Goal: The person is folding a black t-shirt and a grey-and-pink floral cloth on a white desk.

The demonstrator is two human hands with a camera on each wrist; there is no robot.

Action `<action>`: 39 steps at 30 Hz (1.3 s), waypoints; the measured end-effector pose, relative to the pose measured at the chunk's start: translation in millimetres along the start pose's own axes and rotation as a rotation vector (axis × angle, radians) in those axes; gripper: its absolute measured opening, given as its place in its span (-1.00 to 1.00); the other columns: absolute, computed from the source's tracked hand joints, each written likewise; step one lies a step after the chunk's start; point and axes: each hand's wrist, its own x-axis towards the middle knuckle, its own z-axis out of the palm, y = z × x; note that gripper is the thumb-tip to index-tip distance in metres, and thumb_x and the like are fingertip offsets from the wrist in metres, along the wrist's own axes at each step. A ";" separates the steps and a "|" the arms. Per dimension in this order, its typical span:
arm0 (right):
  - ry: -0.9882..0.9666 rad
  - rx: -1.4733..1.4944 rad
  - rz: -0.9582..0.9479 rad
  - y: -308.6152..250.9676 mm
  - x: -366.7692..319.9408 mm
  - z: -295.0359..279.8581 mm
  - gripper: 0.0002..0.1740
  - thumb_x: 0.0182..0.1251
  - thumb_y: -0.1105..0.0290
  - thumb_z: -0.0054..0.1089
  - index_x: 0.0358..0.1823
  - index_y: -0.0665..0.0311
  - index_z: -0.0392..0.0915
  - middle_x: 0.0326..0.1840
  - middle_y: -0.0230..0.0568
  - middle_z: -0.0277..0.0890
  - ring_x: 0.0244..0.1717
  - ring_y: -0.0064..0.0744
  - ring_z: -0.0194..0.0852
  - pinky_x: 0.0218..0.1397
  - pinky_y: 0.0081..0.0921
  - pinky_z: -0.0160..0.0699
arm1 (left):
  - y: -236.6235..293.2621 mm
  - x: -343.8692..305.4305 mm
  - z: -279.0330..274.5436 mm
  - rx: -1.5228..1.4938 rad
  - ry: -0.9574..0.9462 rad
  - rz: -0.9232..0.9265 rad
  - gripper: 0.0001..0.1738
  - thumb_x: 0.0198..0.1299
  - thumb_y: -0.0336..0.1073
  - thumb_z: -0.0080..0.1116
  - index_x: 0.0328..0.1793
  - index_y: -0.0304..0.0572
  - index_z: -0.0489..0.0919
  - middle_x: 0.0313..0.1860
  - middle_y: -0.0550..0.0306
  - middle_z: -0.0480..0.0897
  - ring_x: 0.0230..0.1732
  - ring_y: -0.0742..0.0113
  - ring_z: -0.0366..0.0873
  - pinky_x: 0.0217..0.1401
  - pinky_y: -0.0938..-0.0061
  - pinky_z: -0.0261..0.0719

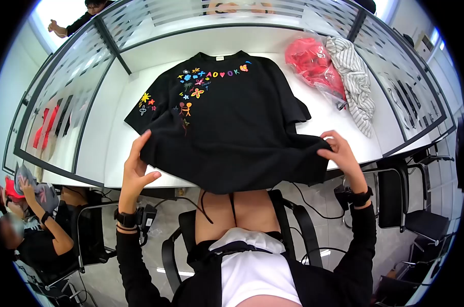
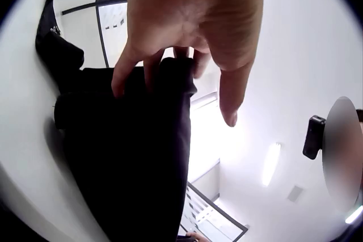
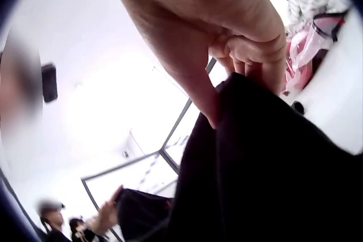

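The head view alone shows the whole black short-sleeved cloth T-shirt [image 1: 232, 112] with its coloured motifs, spread on a smooth white table [image 1: 114, 148]; its neckline lies at the far side, and its lower edge comes towards the person and hangs past the table's near edge; the left wrist view shows what the head view only suggests, that the left hand [image 1: 137, 166] has its fingers extended against the black cloth while the thumb stands apart, touching nothing; the right wrist view shows most closely the right hand [image 1: 339, 152] pinching a raised corner of the hem between thumb and fingers; a long white ceiling light [image 2: 271, 164] appears in the left wrist view but not in the head view.

Counted, there are two hands at one shirt; beside it, on the right of the table, lie one clear plastic bag with something red inside [image 1: 314, 66] and one grey-and-white striped cloth [image 1: 350, 77], the two touching.

The shirt lies front up, its chest fairly smooth, its lower part rippled and lifted; small bright flowers and figures cluster on one shoulder and sleeve; coloured letters and a heart run below the collar; one small pale label [image 1: 219, 58] shows inside the neck.
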 end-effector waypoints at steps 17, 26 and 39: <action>-0.190 -0.014 -0.180 10.4 -8.1 22.4 -0.39 -0.01 0.62 0.22 0.17 0.33 0.36 0.24 -0.23 0.32 0.19 -0.49 0.26 0.21 -0.59 0.24 | -26.6 -11.0 9.4 0.030 0.178 -0.276 -0.25 0.01 -0.57 0.19 0.38 -0.18 0.22 0.30 0.00 0.30 0.24 0.32 0.30 0.16 0.52 0.38; 0.138 0.219 -0.245 6.4 -7.0 3.8 -0.71 0.14 0.70 -0.15 -0.11 0.30 0.39 -0.13 -0.35 0.33 -0.09 -0.59 0.32 0.03 -0.71 0.25 | -26.5 -31.5 -5.8 0.013 0.241 -0.021 -0.44 0.05 -0.34 0.17 0.22 -0.33 0.36 0.17 0.10 0.40 0.22 0.34 0.29 0.25 0.53 0.18; -0.462 -0.303 0.299 -11.5 -40.3 -19.7 -0.83 0.16 0.58 0.03 -0.24 0.31 0.58 -0.44 -0.35 0.50 -0.50 -0.64 0.40 -0.31 -0.68 0.44 | 31.0 -62.8 -32.1 -0.059 -0.103 -0.606 -0.58 0.05 -0.56 0.12 0.10 -0.28 0.43 0.02 0.21 0.43 0.02 0.45 0.39 0.12 0.56 0.35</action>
